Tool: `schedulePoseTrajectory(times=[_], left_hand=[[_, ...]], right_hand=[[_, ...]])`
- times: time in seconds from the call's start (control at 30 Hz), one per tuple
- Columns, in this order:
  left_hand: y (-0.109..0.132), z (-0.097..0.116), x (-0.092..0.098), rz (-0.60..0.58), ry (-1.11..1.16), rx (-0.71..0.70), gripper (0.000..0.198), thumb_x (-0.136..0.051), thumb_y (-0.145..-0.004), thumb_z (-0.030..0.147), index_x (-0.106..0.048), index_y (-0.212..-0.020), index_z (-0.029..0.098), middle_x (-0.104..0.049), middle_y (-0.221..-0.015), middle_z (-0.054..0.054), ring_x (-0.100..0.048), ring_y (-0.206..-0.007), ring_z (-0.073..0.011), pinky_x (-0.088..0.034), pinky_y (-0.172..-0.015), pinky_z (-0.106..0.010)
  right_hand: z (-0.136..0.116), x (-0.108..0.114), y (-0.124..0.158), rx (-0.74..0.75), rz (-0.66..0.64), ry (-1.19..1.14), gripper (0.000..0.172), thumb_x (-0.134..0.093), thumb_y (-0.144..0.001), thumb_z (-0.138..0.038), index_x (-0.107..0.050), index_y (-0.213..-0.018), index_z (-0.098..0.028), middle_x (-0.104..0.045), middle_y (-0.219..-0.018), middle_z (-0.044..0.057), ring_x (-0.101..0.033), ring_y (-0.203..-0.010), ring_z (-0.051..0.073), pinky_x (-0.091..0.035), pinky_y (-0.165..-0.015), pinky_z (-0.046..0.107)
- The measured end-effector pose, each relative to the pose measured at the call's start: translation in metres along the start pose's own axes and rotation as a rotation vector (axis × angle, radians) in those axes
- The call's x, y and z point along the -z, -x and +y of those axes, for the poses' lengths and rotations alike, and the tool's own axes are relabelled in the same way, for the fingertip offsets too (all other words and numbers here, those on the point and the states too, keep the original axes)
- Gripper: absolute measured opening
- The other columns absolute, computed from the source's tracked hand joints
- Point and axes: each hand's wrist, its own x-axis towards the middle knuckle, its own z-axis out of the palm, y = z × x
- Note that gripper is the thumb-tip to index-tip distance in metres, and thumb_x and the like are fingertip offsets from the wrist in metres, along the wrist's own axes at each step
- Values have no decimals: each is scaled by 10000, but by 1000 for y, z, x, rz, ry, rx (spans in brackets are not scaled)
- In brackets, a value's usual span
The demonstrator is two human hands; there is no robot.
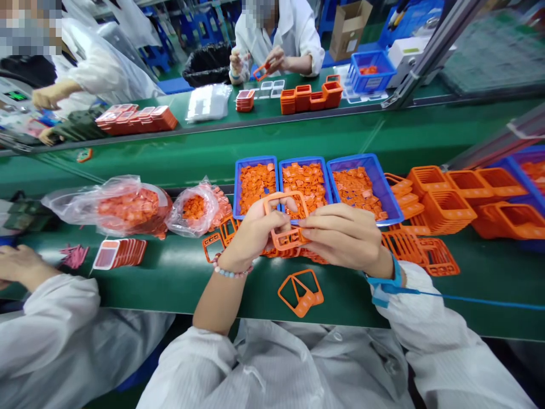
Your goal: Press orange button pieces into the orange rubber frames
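My left hand (255,230) is closed around the left side of an orange plastic frame (289,245), its fingers reaching through the opening. On the right edge of the same frame, my right hand (343,236) pinches with its fingertips; any small part between them is too hidden to make out. Two thin orange frames (301,309) lie overlapping on the green table in front of me. Behind my hands, small orange pieces fill a left blue bin (235,187), a middle blue bin (327,190) and a right blue bin (385,184).
Stacked orange frames (451,213) stand at the right. Plastic bags of orange parts, a large one (131,207) and a small one (193,210), sit left. A blue cord (477,301) runs right from my wrist strap. Co-workers sit opposite and at my left, near a row of frames (121,254).
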Motion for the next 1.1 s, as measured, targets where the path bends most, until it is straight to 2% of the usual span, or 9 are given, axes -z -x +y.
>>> schedulePoseTrajectory(times=[0.1, 0.2, 0.3, 0.43, 0.57, 0.63, 0.77, 0.87, 1.1], left_hand=[[0, 0, 0, 2, -12, -15, 178, -639, -729, 225, -542, -872, 181, -459, -461, 81, -321, -356, -42, -213, -368, -159], [-1, -2, 1, 1, -10, -16, 192, -644, -735, 237, -552, -891, 173, -574, -530, 44, -455, -389, -63, -324, -390, -160], [-3, -4, 1, -56, 42, 39, 250, -619, -755, 262, -545, -980, 182, -667, -590, 15, -563, -381, -124, -403, -369, -196], [-2, -6, 2, -98, 58, 61, 273, -597, -772, 257, -552, -1029, 178, -658, -553, 22, -544, -313, -130, -340, -302, -185], [0, -5, 1, -12, -68, -31, 278, -574, -852, 278, -539, -1119, 211, -600, -518, 63, -465, -278, -93, -285, -289, -181], [-2, -6, -1, 95, -179, -101, 266, -553, -881, 258, -519, -1143, 232, -583, -542, 76, -462, -297, -84, -307, -309, -186], [-17, -10, -5, 293, -507, -233, 223, -505, -907, 207, -511, -1129, 223, -564, -603, 66, -507, -377, -94, -352, -392, -208], [-28, -10, -10, 372, -802, -317, 231, -510, -906, 185, -547, -1134, 201, -525, -585, 61, -498, -425, -108, -351, -469, -232], [-45, -4, -11, 133, -753, -407, 399, -419, -1015, 430, -497, -1344, 219, -624, -690, 16, -568, -511, -134, -411, -568, -247]], right_hand=[[-1, 7, 0, 80, -55, 75, 154, -629, -918, -112, -723, -1028, -165, -796, -1013, 77, -749, -894, 197, -648, -720, 313], [-4, 16, -1, 125, -111, 114, 185, -568, -952, -98, -716, -1061, -126, -787, -1053, 110, -753, -937, 198, -654, -733, 305], [-6, 20, -1, 113, -95, 133, 182, -593, -955, -128, -731, -1047, -203, -792, -1053, 55, -754, -936, 175, -655, -725, 277], [-5, 12, 2, 25, -69, 57, 232, -673, -905, -146, -747, -1051, -310, -792, -1052, -2, -752, -892, 176, -651, -714, 284], [-6, -1, 4, -323, 109, -161, 544, -824, -790, -353, -647, -1301, -292, -695, -1293, 78, -693, -1096, 260, -647, -767, 347], [-5, -5, 4, -609, 61, -350, 729, -798, -782, -512, -557, -1403, -217, -617, -1379, 160, -695, -1078, 270, -637, -665, 307], [-2, -4, 3, -942, -165, -823, 569, -712, -870, -503, -606, -1297, -142, -755, -932, 90, -728, -702, 161, -547, -501, 205], [1, -2, 0, -1061, -162, -920, 525, -766, -837, -413, -631, -1254, -123, -754, -810, 54, -725, -648, 156, -535, -479, 200], [18, 15, -1, -1198, -37, -871, 406, -753, -823, -526, -704, -907, -132, -784, -826, 108, -746, -638, 184, -552, -440, 211]])
